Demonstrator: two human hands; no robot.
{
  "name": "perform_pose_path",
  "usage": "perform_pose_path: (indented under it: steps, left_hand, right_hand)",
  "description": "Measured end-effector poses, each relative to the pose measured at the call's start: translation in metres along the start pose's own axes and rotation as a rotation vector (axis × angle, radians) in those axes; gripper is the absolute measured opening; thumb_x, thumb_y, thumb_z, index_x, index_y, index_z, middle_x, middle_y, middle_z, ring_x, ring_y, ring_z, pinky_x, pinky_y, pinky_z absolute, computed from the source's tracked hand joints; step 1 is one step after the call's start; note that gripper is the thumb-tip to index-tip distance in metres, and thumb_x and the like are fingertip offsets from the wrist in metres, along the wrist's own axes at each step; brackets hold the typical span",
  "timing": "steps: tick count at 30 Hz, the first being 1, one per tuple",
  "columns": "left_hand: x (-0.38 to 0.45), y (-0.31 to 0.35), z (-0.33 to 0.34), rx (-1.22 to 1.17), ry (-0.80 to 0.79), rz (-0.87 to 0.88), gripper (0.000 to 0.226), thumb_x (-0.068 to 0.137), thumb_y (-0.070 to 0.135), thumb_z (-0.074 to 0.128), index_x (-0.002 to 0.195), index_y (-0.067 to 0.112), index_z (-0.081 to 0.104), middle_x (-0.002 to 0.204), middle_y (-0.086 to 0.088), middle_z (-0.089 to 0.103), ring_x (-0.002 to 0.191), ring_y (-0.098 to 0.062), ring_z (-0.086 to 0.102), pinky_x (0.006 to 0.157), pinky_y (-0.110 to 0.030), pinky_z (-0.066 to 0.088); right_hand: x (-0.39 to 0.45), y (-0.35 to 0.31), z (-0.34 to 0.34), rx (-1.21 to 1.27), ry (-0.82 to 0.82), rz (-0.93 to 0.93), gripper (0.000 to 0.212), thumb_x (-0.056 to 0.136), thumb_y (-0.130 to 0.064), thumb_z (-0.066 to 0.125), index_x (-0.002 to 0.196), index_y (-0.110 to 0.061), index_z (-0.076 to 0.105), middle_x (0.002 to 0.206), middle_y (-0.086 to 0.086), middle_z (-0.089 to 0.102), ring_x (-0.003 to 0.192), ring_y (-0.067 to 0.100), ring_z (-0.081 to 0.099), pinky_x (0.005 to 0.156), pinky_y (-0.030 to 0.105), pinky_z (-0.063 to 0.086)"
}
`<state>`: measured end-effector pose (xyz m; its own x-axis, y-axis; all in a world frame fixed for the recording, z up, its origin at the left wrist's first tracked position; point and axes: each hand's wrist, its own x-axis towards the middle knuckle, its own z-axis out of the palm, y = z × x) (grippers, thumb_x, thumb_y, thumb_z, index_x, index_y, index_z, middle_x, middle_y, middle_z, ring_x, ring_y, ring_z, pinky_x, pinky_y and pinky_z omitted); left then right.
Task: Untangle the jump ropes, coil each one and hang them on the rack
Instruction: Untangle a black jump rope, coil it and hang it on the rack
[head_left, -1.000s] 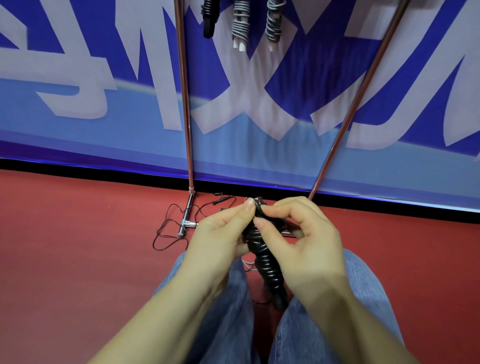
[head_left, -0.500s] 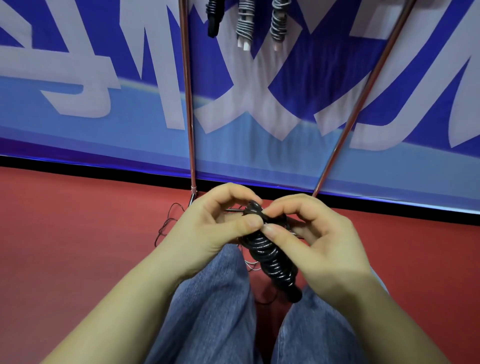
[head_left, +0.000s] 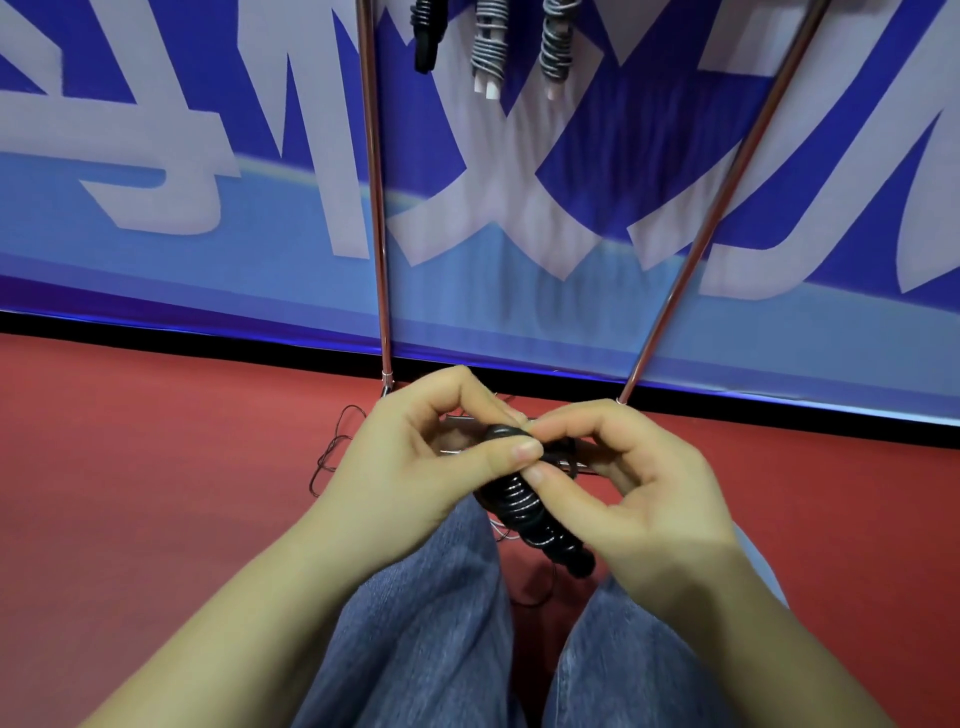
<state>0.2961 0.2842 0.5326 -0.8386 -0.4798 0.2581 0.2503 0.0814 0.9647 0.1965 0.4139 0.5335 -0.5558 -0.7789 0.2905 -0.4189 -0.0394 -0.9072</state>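
Note:
A black jump rope (head_left: 524, 506), wound tightly round its handles, sits between my hands above my knees. My left hand (head_left: 415, 457) pinches its upper end with thumb and forefinger. My right hand (head_left: 623, 483) pinches the same end from the right side, fingers curled. The bundle's lower end points down and to the right. High on the rack hang a black coiled rope (head_left: 427, 32) and two grey coiled ropes (head_left: 489, 49) (head_left: 557, 47). Loose thin black rope (head_left: 332, 452) lies on the floor behind my left hand.
Two metal rack poles (head_left: 375, 208) (head_left: 717, 208) rise from the red floor (head_left: 156, 493) in front of a blue and white banner wall (head_left: 156, 156). My legs in blue jeans (head_left: 415, 623) fill the lower middle.
Both hands have moved slightly up and closer together on the bundle's top end. The bundle's lower end has swung a little to the right.

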Motion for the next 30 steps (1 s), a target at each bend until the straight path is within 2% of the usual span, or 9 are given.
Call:
perform_pose_path:
  steps: [3, 6, 9, 17, 21, 26, 28, 30]
  left_hand:
    - [0.000, 0.004, 0.002, -0.109, 0.053, -0.091, 0.013, 0.066, 0.004, 0.073, 0.066, 0.016, 0.070, 0.073, 0.000, 0.072, 0.065, -0.011, 0.069, 0.058, -0.020, 0.053]
    - [-0.002, 0.006, 0.001, -0.155, 0.039, -0.149, 0.015, 0.072, 0.006, 0.071, 0.082, 0.017, 0.076, 0.081, -0.001, 0.074, 0.068, -0.012, 0.069, 0.059, -0.023, 0.054]
    - [-0.003, 0.005, 0.002, -0.161, 0.061, -0.173, 0.023, 0.071, 0.010, 0.064, 0.086, 0.021, 0.077, 0.086, -0.001, 0.074, 0.072, -0.011, 0.069, 0.061, -0.023, 0.055]
    - [-0.001, 0.005, 0.009, -0.103, 0.147, -0.164, 0.019, 0.070, 0.014, 0.064, 0.079, 0.024, 0.077, 0.082, 0.001, 0.073, 0.069, -0.010, 0.067, 0.061, -0.026, 0.056]
    - [0.000, 0.004, 0.010, -0.114, 0.171, -0.193, 0.017, 0.068, 0.015, 0.064, 0.076, 0.025, 0.076, 0.079, 0.001, 0.072, 0.066, -0.011, 0.065, 0.062, -0.029, 0.055]
    - [0.000, 0.009, 0.012, -0.121, 0.191, -0.171, 0.013, 0.070, 0.008, 0.068, 0.069, 0.020, 0.073, 0.070, 0.003, 0.069, 0.059, -0.009, 0.062, 0.057, -0.025, 0.054]
    - [0.001, 0.010, 0.017, -0.063, 0.228, -0.135, 0.020, 0.080, -0.003, 0.068, 0.072, 0.016, 0.068, 0.065, 0.005, 0.067, 0.056, -0.010, 0.060, 0.055, -0.027, 0.053]
    - [0.001, 0.010, 0.021, -0.017, 0.259, -0.121, 0.024, 0.086, -0.007, 0.057, 0.078, 0.015, 0.064, 0.063, 0.006, 0.065, 0.056, -0.012, 0.057, 0.058, -0.031, 0.051]
  right_hand:
    - [0.004, -0.005, -0.001, 0.094, -0.015, 0.031, 0.024, 0.072, -0.010, 0.075, 0.083, -0.029, 0.068, 0.086, -0.014, 0.071, 0.079, 0.005, 0.069, 0.073, 0.015, 0.051]
    - [0.008, -0.007, -0.004, 0.207, 0.001, 0.101, 0.029, 0.075, 0.002, 0.073, 0.079, -0.026, 0.068, 0.084, -0.011, 0.073, 0.079, 0.008, 0.070, 0.073, 0.017, 0.052]
    - [0.011, -0.009, -0.006, 0.229, -0.026, 0.109, 0.027, 0.075, 0.002, 0.072, 0.078, -0.025, 0.069, 0.085, -0.006, 0.073, 0.082, 0.013, 0.071, 0.076, 0.022, 0.054]
    - [0.015, -0.012, -0.007, 0.333, -0.041, 0.162, 0.021, 0.074, 0.006, 0.070, 0.076, -0.015, 0.068, 0.083, 0.005, 0.074, 0.076, 0.019, 0.072, 0.067, 0.020, 0.055]
    - [0.015, -0.014, -0.006, 0.325, -0.022, 0.160, 0.023, 0.073, 0.005, 0.071, 0.071, -0.018, 0.069, 0.082, 0.005, 0.073, 0.077, 0.017, 0.072, 0.065, 0.019, 0.054]
    - [0.016, -0.015, -0.006, 0.225, -0.052, 0.157, 0.020, 0.076, 0.000, 0.073, 0.077, -0.019, 0.069, 0.086, 0.002, 0.073, 0.084, 0.018, 0.071, 0.079, 0.030, 0.056]
    - [0.016, -0.016, -0.003, 0.211, -0.013, 0.160, 0.020, 0.076, 0.001, 0.072, 0.075, -0.018, 0.068, 0.084, -0.001, 0.073, 0.082, 0.014, 0.070, 0.075, 0.025, 0.056]
    - [0.015, -0.016, 0.001, 0.174, 0.036, 0.146, 0.022, 0.075, 0.002, 0.072, 0.076, -0.019, 0.067, 0.082, -0.004, 0.072, 0.079, 0.010, 0.069, 0.068, 0.018, 0.053]
